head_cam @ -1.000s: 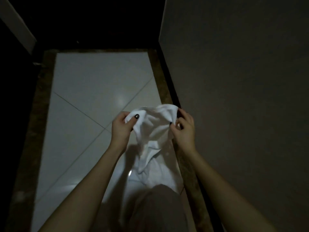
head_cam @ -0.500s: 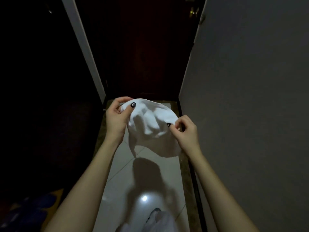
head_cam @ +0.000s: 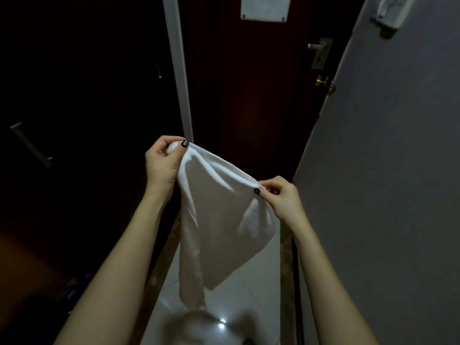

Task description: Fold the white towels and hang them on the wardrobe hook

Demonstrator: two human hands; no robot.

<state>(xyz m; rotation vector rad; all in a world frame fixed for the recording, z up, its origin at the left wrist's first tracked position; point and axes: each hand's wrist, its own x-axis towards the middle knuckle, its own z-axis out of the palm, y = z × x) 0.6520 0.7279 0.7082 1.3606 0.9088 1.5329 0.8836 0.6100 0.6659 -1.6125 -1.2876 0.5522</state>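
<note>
A white towel (head_cam: pixel 219 220) hangs in the air in front of me, stretched along its top edge between both hands. My left hand (head_cam: pixel 163 163) pinches the upper left corner between thumb and fingers. My right hand (head_cam: pixel 278 195) pinches the upper right corner, lower and closer to me. The cloth droops down in loose folds to a point near the floor. No hook shows clearly; a pale fitting (head_cam: pixel 388 13) sits high on the grey panel at the top right.
A dark red door (head_cam: pixel 249 95) with a lever handle (head_cam: pixel 319 52) stands straight ahead. A grey panel (head_cam: pixel 385 170) fills the right side. Dark cupboard fronts with a bar handle (head_cam: pixel 31 145) are on the left. White floor tiles (head_cam: pixel 236 295) lie below.
The view has tilted up from the floor to the door. Both hands have raised the bunched towel and pulled its top edge apart, so it now hangs open.
</note>
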